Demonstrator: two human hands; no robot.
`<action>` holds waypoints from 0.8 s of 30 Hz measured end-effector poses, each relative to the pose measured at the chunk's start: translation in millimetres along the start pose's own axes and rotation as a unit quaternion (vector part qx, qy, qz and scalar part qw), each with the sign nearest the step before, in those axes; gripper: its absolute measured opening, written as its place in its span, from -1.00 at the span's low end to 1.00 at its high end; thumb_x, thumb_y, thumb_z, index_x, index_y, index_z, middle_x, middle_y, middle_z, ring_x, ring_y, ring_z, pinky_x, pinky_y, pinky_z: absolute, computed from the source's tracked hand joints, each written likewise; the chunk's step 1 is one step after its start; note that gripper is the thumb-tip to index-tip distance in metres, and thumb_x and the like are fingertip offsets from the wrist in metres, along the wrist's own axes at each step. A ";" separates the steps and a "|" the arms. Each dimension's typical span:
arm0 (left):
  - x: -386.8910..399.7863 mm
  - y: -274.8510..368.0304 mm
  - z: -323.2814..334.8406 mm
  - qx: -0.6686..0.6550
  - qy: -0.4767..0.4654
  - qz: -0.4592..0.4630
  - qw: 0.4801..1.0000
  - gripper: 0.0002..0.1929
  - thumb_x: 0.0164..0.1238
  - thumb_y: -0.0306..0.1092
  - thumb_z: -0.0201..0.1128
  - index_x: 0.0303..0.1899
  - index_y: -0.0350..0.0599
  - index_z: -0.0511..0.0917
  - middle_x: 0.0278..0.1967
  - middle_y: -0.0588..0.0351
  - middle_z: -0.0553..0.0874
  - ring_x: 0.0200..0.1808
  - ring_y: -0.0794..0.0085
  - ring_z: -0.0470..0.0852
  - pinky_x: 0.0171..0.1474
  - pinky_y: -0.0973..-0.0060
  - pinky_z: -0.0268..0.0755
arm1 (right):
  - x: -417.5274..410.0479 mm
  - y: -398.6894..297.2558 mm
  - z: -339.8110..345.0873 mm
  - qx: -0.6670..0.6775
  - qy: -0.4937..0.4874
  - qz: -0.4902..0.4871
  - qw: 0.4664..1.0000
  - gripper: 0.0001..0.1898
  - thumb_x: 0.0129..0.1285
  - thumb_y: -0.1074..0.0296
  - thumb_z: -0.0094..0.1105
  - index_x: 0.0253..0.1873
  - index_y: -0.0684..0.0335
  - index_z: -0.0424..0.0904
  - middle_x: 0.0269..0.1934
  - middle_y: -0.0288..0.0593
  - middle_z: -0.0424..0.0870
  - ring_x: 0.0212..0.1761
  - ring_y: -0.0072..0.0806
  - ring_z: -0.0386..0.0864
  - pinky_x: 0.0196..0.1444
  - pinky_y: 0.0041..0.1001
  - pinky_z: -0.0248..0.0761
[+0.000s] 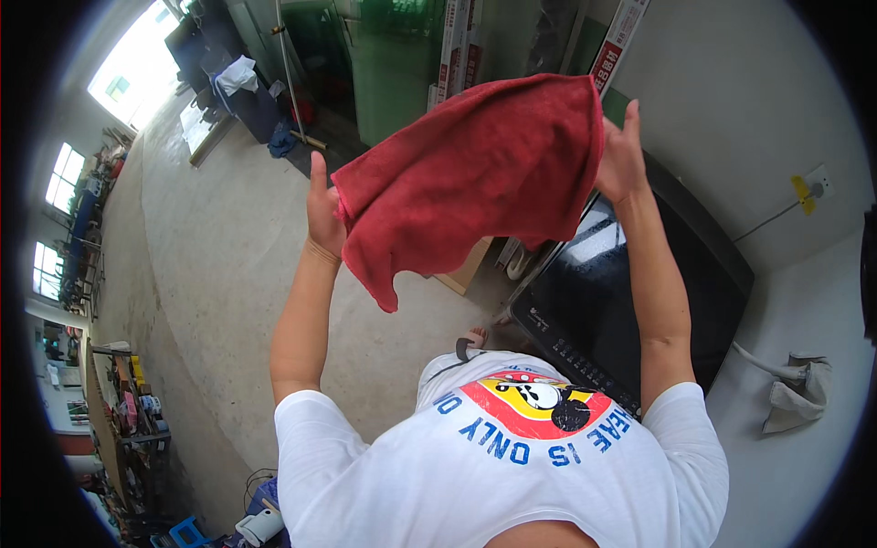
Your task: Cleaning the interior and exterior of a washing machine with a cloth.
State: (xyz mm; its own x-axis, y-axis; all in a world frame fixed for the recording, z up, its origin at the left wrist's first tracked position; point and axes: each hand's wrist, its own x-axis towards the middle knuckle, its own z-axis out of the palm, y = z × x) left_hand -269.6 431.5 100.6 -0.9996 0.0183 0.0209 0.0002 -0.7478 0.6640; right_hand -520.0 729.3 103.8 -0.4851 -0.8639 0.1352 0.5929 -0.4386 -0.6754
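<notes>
A red cloth (pixel 473 164) with a pink stitched edge is stretched in the air between my two hands. My left hand (pixel 324 212) grips its left end, with the thumb pointing up and the fingers hidden behind the fabric. At the other end, my right hand (pixel 622 156) holds the right edge, its thumb also raised and its fingers partly covered. The lower edge of the cloth hangs loose, and one corner droops near the left side. Below my right forearm stands a black glossy-topped appliance (pixel 582 301) with a row of marked controls along its front edge.
Green-tinted glass sheets (pixel 394 68) and long printed cartons (pixel 616 44) lean at the back. A wall socket (pixel 819 181) with a plugged cable is at right. A cluttered workbench (pixel 130 411) stands far left, and a blue-and-white item (pixel 260 524) lies at lower left on the concrete floor (pixel 226 274).
</notes>
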 end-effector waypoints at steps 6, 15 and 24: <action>-4.0 -27.6 -44.6 -0.014 0.050 0.007 0.999 -0.24 0.51 0.26 -0.08 0.44 -0.21 0.23 0.38 -0.09 0.42 0.40 0.10 0.42 0.45 0.14 0.25 | 6.7 63.5 -24.9 -0.223 0.143 0.111 0.958 -0.48 0.53 -0.01 -0.02 0.31 0.33 0.44 0.13 -0.04 0.65 0.13 -0.31 0.66 0.19 -0.29 0.55; -2.7 -10.8 -25.3 0.036 0.107 -0.037 0.993 -0.52 0.64 -0.08 -0.11 0.34 -0.22 0.36 0.26 -0.01 0.55 0.29 0.24 0.54 0.32 0.20 0.43 | 1.2 80.8 -34.4 -0.826 0.153 0.235 0.489 -0.55 0.36 -0.02 0.23 0.05 0.30 0.61 -0.06 0.03 0.72 -0.11 -0.12 0.72 -0.14 -0.23 0.56; 26.0 -29.5 6.5 0.018 0.103 0.002 0.995 -0.41 0.66 0.08 -0.25 0.37 -0.23 0.31 0.32 -0.05 0.50 0.32 0.19 0.52 0.35 0.12 0.41 | -19.2 169.4 77.2 -0.700 0.025 -0.220 0.679 -0.60 0.06 0.27 0.55 -0.14 0.27 0.49 -0.31 -0.17 0.52 -0.36 -0.39 0.57 -0.33 -0.42 0.47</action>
State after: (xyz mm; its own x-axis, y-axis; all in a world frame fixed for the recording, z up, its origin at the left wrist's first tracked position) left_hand -295.4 458.3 86.4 -0.9840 -0.1234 -0.1282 0.0009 -0.7236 0.6902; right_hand -360.6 652.5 42.8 -0.4598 -0.6998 0.5468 -0.7915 0.0437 -0.6096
